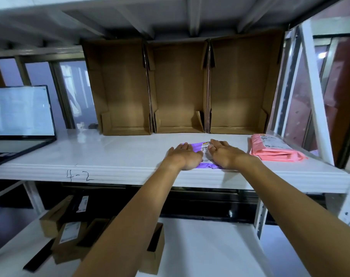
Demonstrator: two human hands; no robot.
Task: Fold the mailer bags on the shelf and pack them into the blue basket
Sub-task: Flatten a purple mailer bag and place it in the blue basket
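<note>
Purple mailer bag [199, 146] lies under left hand [183, 156] and right hand [224, 155].

White shelf [110, 156] carries three cardboard boxes [178, 86], a laptop [20, 120], purple mailer [197, 146], pink mailers [274, 151].

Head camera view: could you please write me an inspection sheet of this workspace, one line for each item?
Surface: white shelf, with 4-2 handwritten on its front edge.
Job's things: purple mailer bag lying near the front edge; pink mailer bag folded at the right end; blue basket not in view.
Clutter: open laptop at the left; three empty cardboard trays standing at the back.
Hands: left hand and right hand both press flat on the purple mailer bag.
Cables: nothing seen.
Surroundings: small cardboard boxes on the lower shelf; windows behind, at the left.
</note>
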